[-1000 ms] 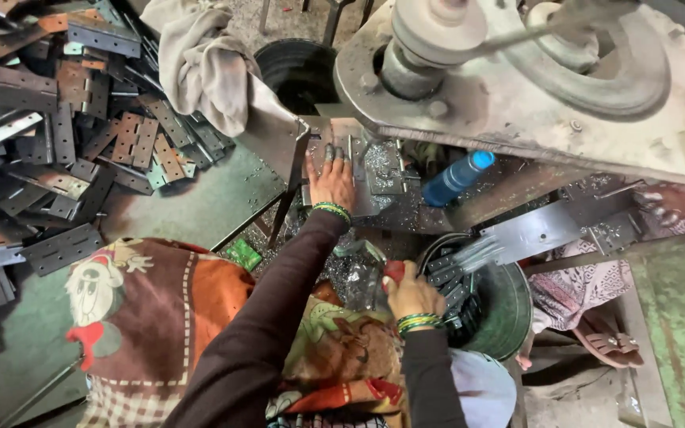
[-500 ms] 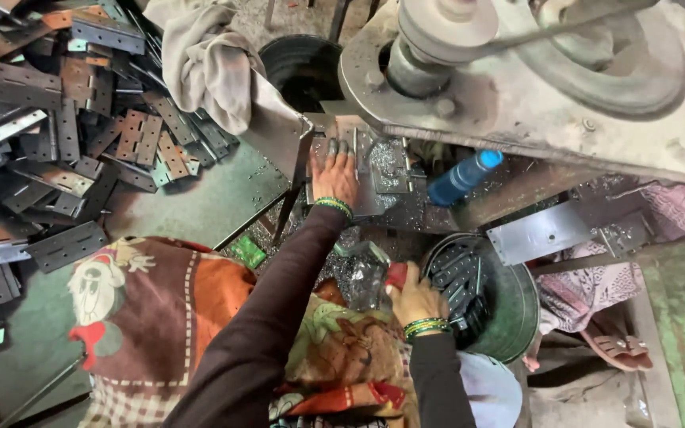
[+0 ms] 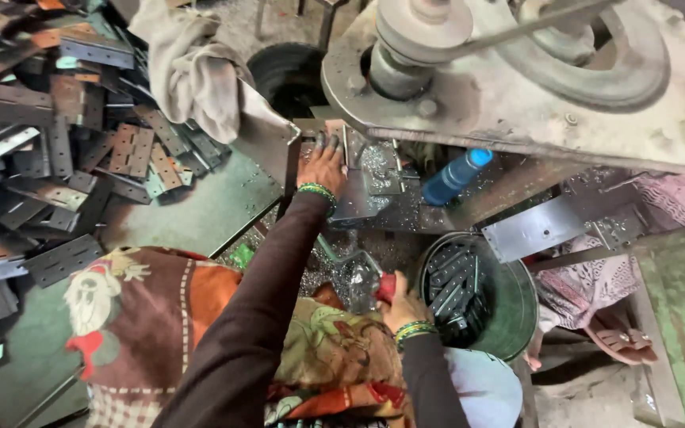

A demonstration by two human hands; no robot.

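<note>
left hand (image 3: pixel 323 165) flat on metal plate (image 3: pixel 356 198) (arm outstretched) | right hand (image 3: pixel 400 305) gripping red handle (image 3: pixel 387 287)

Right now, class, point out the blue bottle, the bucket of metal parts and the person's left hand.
blue bottle (image 3: pixel 452 179): head view, middle of its body.
bucket (image 3: pixel 517 305): head view, bare inner wall on the right.
left hand (image 3: pixel 323 166): head view, back of the hand.

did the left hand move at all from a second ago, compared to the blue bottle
No. The left hand lies flat on the metal plate under the machine, left of the blue bottle, as it did before.
</note>
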